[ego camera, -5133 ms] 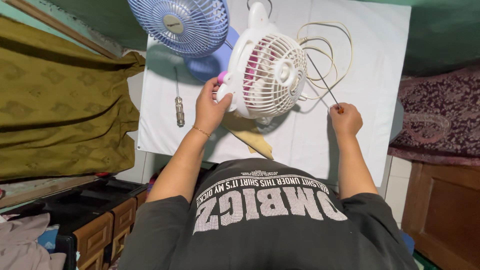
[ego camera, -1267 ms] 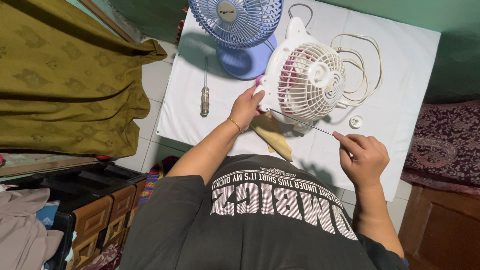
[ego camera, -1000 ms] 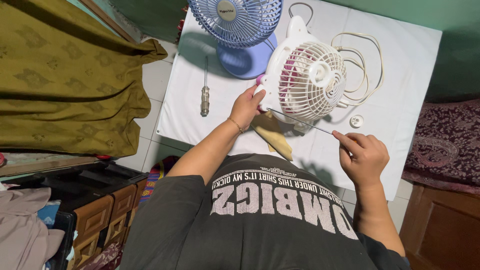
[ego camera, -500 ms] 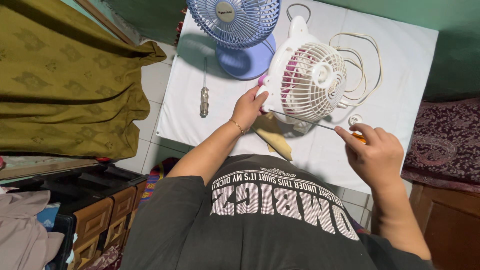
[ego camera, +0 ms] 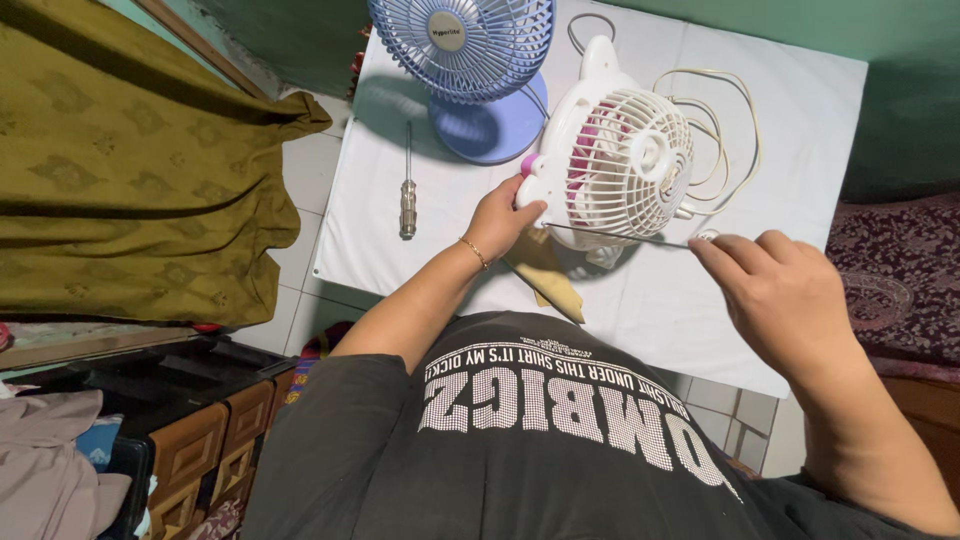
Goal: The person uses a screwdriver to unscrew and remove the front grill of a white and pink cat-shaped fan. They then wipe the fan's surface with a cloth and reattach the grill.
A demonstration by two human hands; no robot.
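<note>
Pinching the thin metal rod (ego camera: 615, 234) in my right hand (ego camera: 775, 295), left hand (ego camera: 500, 215) clamped on the white fan (ego camera: 620, 165) tilted on the table (ego camera: 800, 130); keep rod level, fan steady.

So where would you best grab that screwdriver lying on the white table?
Probably by the thick handle of the screwdriver, coming straight down from above. It lies flat on the table with clear space on both sides, and the thin shaft offers little to grip.
</note>
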